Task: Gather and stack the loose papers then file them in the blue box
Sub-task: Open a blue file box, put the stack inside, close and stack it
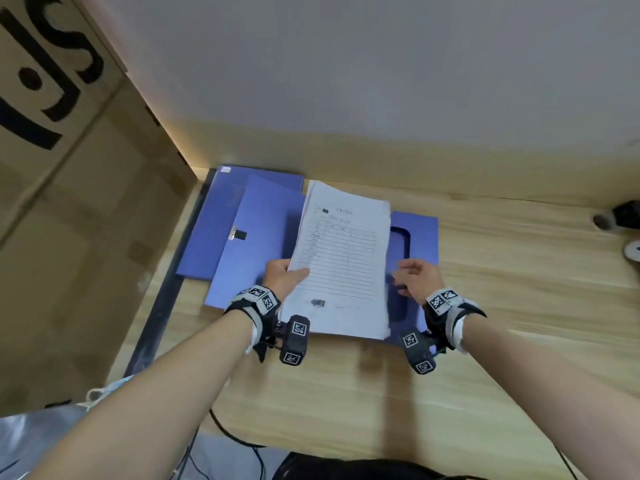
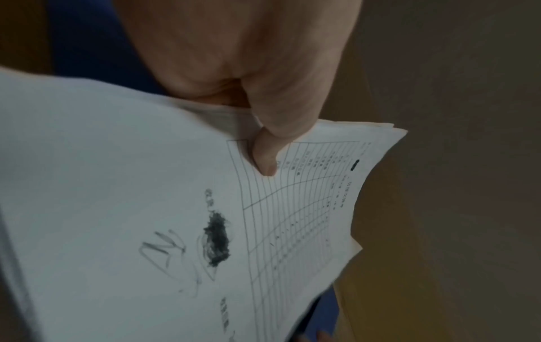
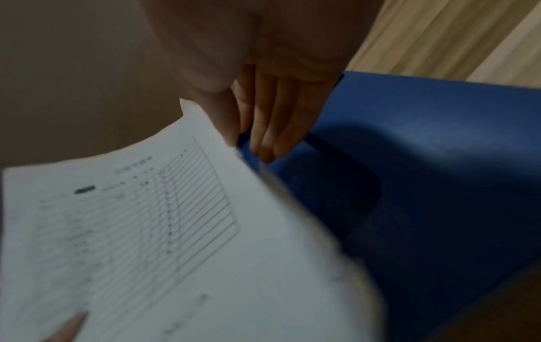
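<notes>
A stack of printed papers [image 1: 343,258] is held tilted over the open blue box [image 1: 420,237], which lies flat on the wooden desk [image 1: 519,306]. My left hand [image 1: 284,275] grips the stack's left edge, thumb on top of the ruled sheet [image 2: 146,185] and fingers underneath. My right hand [image 1: 415,278] is at the stack's right edge with straight fingers [image 3: 263,138] beside the papers [image 3: 146,231] and above the blue box [image 3: 439,162]. The box's lid flap [image 1: 263,216] is spread out to the left. The papers hide most of the box's inside.
A large cardboard carton [image 1: 69,168] stands against the desk's left side. Small dark objects [image 1: 623,216] and a white round thing [image 1: 633,251] sit at the far right edge. Black cables [image 1: 235,438] hang off the desk's front edge. A wall closes the back.
</notes>
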A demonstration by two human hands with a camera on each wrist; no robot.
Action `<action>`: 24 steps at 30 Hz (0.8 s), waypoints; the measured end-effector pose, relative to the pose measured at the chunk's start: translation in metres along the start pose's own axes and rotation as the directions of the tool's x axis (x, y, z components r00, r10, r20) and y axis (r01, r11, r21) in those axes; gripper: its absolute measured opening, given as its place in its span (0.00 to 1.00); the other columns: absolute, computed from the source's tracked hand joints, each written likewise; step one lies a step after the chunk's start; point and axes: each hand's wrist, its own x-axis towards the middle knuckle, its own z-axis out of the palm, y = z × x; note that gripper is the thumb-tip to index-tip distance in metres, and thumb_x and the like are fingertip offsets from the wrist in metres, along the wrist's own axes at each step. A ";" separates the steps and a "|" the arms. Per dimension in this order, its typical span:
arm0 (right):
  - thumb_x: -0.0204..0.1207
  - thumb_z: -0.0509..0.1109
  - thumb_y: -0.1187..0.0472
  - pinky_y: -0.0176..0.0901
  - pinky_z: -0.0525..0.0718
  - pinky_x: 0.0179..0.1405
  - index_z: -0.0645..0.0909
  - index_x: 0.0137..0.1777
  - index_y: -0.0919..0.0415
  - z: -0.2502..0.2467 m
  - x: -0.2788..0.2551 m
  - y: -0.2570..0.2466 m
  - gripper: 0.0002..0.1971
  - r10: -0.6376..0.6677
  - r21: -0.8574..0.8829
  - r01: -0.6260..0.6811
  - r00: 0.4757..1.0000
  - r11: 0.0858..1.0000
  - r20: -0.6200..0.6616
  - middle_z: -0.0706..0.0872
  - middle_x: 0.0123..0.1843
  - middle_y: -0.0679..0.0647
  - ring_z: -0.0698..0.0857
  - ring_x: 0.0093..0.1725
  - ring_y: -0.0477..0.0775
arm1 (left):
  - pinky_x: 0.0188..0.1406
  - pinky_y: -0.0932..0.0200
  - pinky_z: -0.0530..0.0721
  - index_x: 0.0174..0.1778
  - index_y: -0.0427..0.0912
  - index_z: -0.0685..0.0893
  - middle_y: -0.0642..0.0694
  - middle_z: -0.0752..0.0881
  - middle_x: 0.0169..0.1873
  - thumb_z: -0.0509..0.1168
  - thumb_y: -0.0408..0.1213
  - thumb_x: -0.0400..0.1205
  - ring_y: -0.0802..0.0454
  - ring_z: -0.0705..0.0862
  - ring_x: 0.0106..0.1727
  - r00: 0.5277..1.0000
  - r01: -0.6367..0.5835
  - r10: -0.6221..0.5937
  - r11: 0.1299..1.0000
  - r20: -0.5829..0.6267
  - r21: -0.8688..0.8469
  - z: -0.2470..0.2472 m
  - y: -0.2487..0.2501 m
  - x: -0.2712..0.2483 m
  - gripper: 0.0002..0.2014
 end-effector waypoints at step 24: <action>0.72 0.70 0.68 0.55 0.76 0.71 0.82 0.65 0.63 -0.023 0.018 0.029 0.20 -0.264 -0.657 0.195 0.965 0.729 -0.007 0.77 0.69 0.59 0.79 0.67 0.62 | 0.27 0.64 0.75 0.37 0.43 0.89 0.46 0.89 0.35 0.69 0.38 0.78 0.43 0.86 0.35 0.992 0.021 0.037 0.892 -0.117 0.452 -0.040 -0.004 0.049 0.06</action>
